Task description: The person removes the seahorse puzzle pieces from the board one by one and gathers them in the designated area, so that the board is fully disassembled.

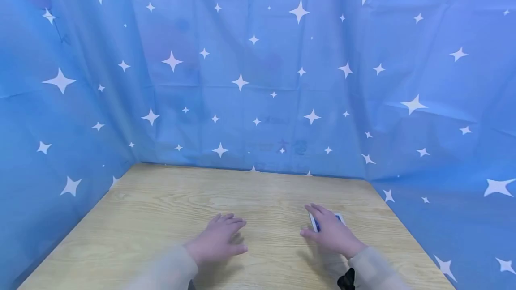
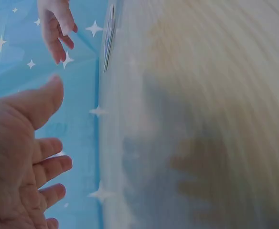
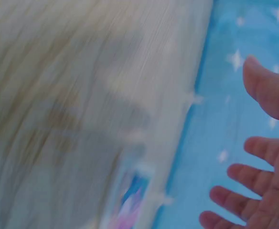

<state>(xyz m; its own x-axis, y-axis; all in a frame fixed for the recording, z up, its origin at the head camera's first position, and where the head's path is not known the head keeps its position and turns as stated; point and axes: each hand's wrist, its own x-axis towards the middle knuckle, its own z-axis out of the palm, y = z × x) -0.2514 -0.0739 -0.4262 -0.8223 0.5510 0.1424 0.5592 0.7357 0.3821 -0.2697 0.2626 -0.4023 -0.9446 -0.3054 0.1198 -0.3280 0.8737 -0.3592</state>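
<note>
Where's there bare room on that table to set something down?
The table is bare at left, between the curtain and the left grip; along the back, before the curtain; and midway, between the left grip and the right grip. It's crowded right of centre, where the right grip hangs over the card.

Left hand (image 1: 217, 240) and right hand (image 1: 332, 232) apart, both loosely outstretched

I see a pale off-white right sleeve (image 1: 376, 268), a lumpy black piece (image 1: 346, 279) at its inner edge, and a similarly pale left sleeve (image 1: 168, 268).
</note>
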